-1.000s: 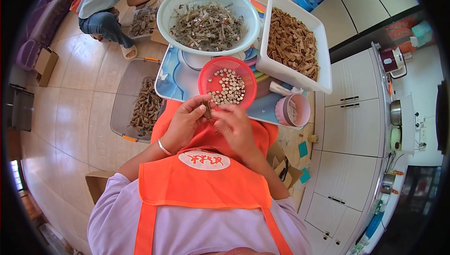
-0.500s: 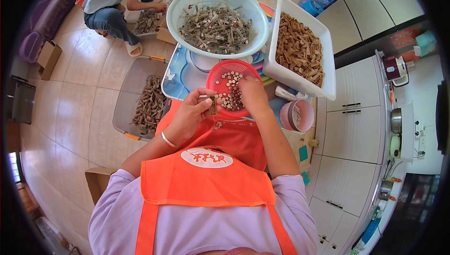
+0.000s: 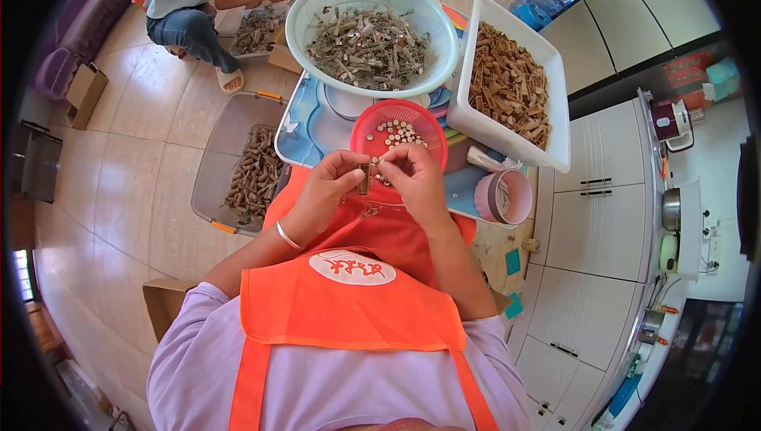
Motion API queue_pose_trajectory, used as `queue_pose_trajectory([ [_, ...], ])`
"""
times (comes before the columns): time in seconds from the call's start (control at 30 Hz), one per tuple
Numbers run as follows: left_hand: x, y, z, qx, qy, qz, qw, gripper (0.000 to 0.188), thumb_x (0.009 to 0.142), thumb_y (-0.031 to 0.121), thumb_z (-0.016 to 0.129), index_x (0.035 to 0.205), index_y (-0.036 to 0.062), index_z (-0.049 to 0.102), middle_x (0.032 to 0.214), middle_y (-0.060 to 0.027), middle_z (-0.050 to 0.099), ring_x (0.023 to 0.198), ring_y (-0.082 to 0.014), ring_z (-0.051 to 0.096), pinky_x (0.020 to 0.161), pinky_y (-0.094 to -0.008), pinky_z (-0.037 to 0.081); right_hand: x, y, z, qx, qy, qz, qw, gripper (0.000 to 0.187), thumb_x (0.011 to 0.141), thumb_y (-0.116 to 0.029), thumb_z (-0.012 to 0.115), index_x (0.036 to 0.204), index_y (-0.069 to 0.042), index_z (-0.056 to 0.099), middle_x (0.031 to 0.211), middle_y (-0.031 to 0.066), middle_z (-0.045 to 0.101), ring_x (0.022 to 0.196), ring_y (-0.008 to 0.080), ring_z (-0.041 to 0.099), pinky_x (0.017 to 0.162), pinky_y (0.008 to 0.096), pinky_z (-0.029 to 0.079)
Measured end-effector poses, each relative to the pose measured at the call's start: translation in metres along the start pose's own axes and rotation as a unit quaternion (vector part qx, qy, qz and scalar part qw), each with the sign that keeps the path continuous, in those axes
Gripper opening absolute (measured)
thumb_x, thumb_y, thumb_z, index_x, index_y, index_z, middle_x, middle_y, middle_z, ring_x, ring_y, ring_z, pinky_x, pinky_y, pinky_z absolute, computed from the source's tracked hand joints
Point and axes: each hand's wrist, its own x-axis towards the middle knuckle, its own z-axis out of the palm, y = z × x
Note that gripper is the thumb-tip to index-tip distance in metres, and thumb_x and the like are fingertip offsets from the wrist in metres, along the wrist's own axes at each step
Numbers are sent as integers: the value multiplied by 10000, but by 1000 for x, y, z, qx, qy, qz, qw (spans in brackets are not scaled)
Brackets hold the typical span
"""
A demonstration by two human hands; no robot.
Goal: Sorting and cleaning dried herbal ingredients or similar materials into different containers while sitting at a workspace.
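Observation:
My left hand point(image 3: 323, 191) pinches a small narrow brown piece point(image 3: 364, 181) upright between thumb and fingers. My right hand point(image 3: 415, 185) is closed in a pinch at its top end, on what looks like a small pale round disc point(image 3: 375, 161). The fingers partly hide how disc and piece meet. Both hands are over the near side of a red plastic basket point(image 3: 360, 123), where several small round discs point(image 3: 400, 133) lie loose. Some thin, shiny bits point(image 3: 370, 211) lie on the orange apron below the brown piece.
Behind the basket stand a pale green colander point(image 3: 295, 38) of greyish clear pieces and a white bin point(image 3: 563, 126) of brown pieces. A pink tub point(image 3: 519, 193) is at the right. A grey crate point(image 3: 208, 181) of brown pieces sits left; another person point(image 3: 190, 15) squats beyond.
My right hand has come out of the discs in the red basket and moved left and nearer, up to the brown piece. My left hand stays nearly in place.

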Motion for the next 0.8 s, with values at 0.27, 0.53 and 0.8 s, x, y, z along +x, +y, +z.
queue_pose_trajectory([
  [0.27,-10,-4,12,245,20,137,960,203,946,-5,580,1145,-7,618,1025,-70,669,905,-156,662,793,-285,543,-20,-12,12,371,-8,232,899,188,882,-43,710,990,-53,556,857,52,664,690,118,651,616,226,544],
  [0.53,-16,-6,13,253,-12,140,957,208,949,0,570,1154,-6,605,1018,-79,668,862,-159,667,707,-302,564,-27,-1,10,392,-45,264,880,212,872,-98,740,964,-77,550,803,30,659,623,93,618,559,204,507],
  [0.8,-2,-5,3,-19,19,-12,1000,196,988,40,510,1175,18,563,1057,-96,675,910,-148,660,811,-282,543,29,18,-11,-125,66,0,990,78,829,-60,701,871,-16,651,815,104,651,749,237,649,665,363,512],
])
